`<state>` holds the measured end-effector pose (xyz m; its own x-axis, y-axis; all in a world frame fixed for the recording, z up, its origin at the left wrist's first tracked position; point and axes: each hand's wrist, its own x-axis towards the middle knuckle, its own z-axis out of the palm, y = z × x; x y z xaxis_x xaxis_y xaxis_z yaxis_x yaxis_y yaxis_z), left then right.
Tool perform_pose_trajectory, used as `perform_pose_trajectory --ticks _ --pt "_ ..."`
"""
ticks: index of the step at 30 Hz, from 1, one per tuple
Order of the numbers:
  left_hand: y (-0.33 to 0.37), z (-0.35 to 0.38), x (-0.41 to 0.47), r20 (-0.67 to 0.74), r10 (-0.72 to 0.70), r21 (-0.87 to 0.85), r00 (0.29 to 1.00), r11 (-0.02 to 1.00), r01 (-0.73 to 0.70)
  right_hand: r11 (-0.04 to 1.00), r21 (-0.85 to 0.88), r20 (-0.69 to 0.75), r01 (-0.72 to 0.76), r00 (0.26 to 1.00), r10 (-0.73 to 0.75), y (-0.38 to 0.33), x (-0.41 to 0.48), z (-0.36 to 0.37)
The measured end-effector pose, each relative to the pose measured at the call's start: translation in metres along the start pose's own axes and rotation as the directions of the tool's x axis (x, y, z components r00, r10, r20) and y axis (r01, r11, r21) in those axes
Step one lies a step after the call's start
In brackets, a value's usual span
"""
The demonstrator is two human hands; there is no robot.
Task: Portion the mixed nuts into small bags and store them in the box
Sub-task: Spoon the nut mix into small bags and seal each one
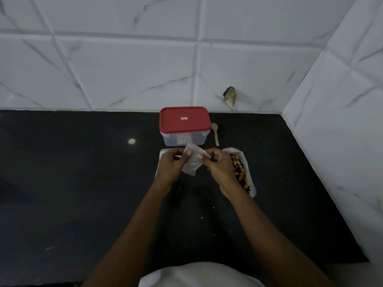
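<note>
Early stage, judging by layout. Left hand [172,162] and right hand [219,164] each pinch the mouth of one empty small bag [193,165], just in front of the box [183,138], which is closed. Mixed nuts [240,172] lie front-right of the box and the spoon [215,134] right of it, untouched. No filled bags visible.

The one camera sits on the person's head, looking forward and down, close above the dark table [83,183].
</note>
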<state>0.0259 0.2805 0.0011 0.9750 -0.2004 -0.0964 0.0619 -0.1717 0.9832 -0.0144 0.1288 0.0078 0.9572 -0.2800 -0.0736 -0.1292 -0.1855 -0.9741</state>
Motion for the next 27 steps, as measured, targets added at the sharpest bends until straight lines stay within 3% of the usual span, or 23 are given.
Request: perform_pose_trajectory --ticks 8,11,13,16,19,23,27 --pt "-0.005 0.021 0.005 0.019 -0.027 0.279 0.999 0.960 0.021 0.972 -0.232 0.077 -0.037 0.995 0.056 0.004 -0.009 -0.030" --pt "-0.013 0.034 -0.002 -0.154 0.108 0.445 0.982 0.895 -0.029 0.977 -0.208 0.045 -0.056 0.997 0.067 0.009 -0.012 -0.033" --pt "-0.012 0.040 -0.010 -0.235 0.118 0.393 0.965 0.920 -0.016 0.981 -0.186 0.028 -0.048 0.998 0.054 0.011 -0.014 -0.036" --pt "-0.001 0.048 -0.019 -0.106 -0.029 0.182 0.994 0.982 0.048 0.988 -0.148 0.045 -0.042 0.998 0.049 0.014 -0.017 -0.038" --pt "0.001 0.051 -0.022 -0.052 -0.046 0.060 0.998 0.997 0.049 0.990 -0.135 0.104 -0.029 0.994 0.043 0.014 -0.019 -0.039" --pt "-0.002 0.049 -0.021 -0.025 -0.031 0.037 0.999 0.999 0.031 0.991 -0.114 0.125 -0.070 0.989 0.084 0.012 -0.020 -0.039" --pt "0.001 0.046 -0.020 0.022 -0.007 0.049 1.000 0.999 0.006 0.983 0.037 0.116 -0.182 0.977 0.177 0.010 -0.021 -0.038"
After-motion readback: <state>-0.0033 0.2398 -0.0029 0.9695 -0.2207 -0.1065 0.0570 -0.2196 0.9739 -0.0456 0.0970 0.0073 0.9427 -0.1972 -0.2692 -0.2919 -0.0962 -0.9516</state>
